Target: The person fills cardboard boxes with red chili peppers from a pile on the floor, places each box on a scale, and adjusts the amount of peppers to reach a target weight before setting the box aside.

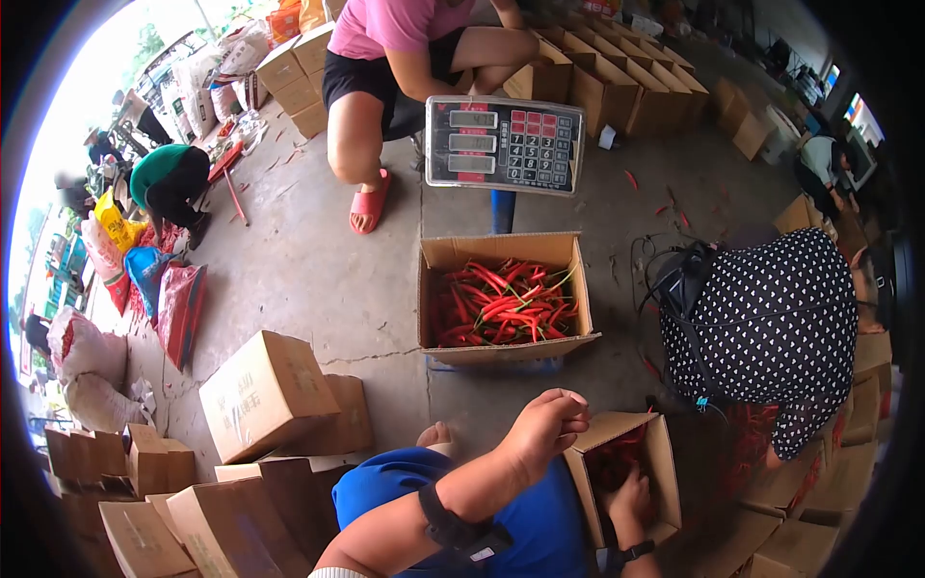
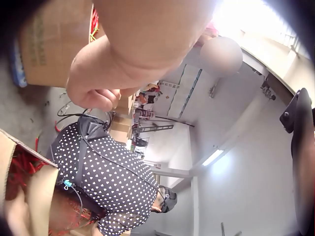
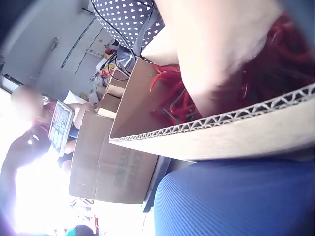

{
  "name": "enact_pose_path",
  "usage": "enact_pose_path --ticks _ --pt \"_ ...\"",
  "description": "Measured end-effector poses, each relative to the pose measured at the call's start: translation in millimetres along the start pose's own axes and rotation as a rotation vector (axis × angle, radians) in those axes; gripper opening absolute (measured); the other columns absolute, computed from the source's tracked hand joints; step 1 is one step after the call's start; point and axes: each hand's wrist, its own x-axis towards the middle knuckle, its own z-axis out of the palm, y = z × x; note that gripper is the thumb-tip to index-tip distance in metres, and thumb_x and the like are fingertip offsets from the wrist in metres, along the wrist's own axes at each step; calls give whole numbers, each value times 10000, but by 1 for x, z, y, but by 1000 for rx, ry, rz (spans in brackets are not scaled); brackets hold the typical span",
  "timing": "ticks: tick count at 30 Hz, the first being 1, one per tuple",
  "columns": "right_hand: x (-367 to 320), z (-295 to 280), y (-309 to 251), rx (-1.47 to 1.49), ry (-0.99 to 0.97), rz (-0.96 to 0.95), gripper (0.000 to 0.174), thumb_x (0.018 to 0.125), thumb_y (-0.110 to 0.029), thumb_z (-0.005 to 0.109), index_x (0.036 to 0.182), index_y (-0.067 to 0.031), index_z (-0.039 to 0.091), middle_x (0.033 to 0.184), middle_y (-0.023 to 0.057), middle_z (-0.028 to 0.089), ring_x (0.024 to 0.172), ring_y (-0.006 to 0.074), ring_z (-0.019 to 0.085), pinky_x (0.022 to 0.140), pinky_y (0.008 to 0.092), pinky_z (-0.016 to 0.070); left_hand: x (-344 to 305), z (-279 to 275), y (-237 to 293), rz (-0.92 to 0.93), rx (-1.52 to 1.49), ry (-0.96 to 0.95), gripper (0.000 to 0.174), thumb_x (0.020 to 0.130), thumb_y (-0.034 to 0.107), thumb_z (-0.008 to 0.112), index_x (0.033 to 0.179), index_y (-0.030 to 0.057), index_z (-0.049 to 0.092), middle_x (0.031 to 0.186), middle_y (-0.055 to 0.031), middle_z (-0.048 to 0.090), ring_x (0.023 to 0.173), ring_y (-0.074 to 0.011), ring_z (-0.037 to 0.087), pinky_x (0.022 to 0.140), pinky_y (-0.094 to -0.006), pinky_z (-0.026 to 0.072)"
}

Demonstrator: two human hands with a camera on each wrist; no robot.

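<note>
A small cardboard box beside the blue-clad knee holds red chili peppers. Down inside it is the right hand, its fingertips hidden among the peppers in the right wrist view. Above and to the left of this box, the left hand hangs in the air with fingers loosely curled and nothing held; the left wrist view shows the same bent fingers. A larger open carton full of red peppers sits on the scale, below its keypad display.
Closed and open cartons stand at the lower left, with more at the lower right and back. A person in a dotted top bends at the right. Another in pink crouches behind the scale. Sacks and a person in green are at the left.
</note>
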Motion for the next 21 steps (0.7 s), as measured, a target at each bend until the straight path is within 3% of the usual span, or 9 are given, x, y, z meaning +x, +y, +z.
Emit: enact_pose_path --ticks 3,6,8,11,15,21 --pt "-4 -33 -24 10 -67 -121 898 651 -434 774 1395 -197 330 1252 220 499 1109 414 545 881 495 476 -1 0 -1 -22 17 23 87 877 189 546 950 142 549 854 28 588 760 -63 539 690 -211 406" --pt "19 -21 -14 181 -144 -339 911 678 -407 759 1422 -225 265 1233 239 515 1079 439 554 865 511 478 -2 1 -2 -22 27 36 79 889 184 540 952 138 553 847 19 587 767 -71 548 684 -215 412" --pt "34 -1 6 158 -108 -384 913 703 -393 740 1439 -245 221 1195 245 544 1042 447 572 846 513 485 -5 3 -6 -31 31 22 76 907 175 534 957 124 561 834 4 581 780 -85 564 657 -214 430" --pt "30 20 29 -53 18 -265 888 745 -369 704 1455 -267 179 1126 241 588 983 443 601 808 507 498 -3 7 -8 -54 60 22 84 910 180 528 963 123 560 828 3 580 758 -92 558 635 -219 427" --pt "-3 -12 4 -134 -31 -172 731 827 -327 601 1448 -238 227 1087 212 611 971 403 611 811 482 492 10 -6 -8 -26 22 -65 76 902 171 530 953 118 551 811 5 574 724 -87 544 593 -209 405" --pt "14 13 28 -31 56 -338 754 792 -306 647 1439 -236 266 1049 217 623 946 418 615 788 495 498 10 -6 -7 -8 -8 -70 54 877 149 550 921 120 542 792 14 573 701 -62 535 563 -186 377"
